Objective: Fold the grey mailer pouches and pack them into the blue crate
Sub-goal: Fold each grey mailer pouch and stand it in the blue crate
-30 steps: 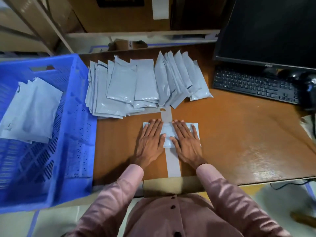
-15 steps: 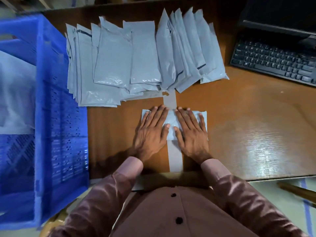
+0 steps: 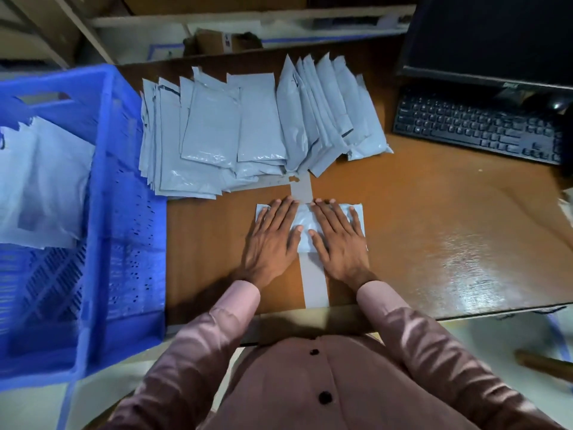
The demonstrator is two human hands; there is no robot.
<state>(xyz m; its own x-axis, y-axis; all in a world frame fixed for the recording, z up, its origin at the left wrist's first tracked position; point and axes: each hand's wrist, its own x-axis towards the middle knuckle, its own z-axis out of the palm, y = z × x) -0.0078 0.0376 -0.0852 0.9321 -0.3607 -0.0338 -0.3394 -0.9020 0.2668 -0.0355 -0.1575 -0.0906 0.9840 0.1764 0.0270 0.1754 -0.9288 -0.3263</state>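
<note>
One head-worn camera looks forward and steeply down, close over the tabletop [image 3: 418,243], wearer's torso at 6 o'clock.

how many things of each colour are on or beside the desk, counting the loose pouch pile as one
Blue: 1, the blue crate
Grey: 2, the pouch pile and the folded pouch pressed flat under the left hand and right hand
Black: 2, the keyboard and monitor
Total: 5
</note>
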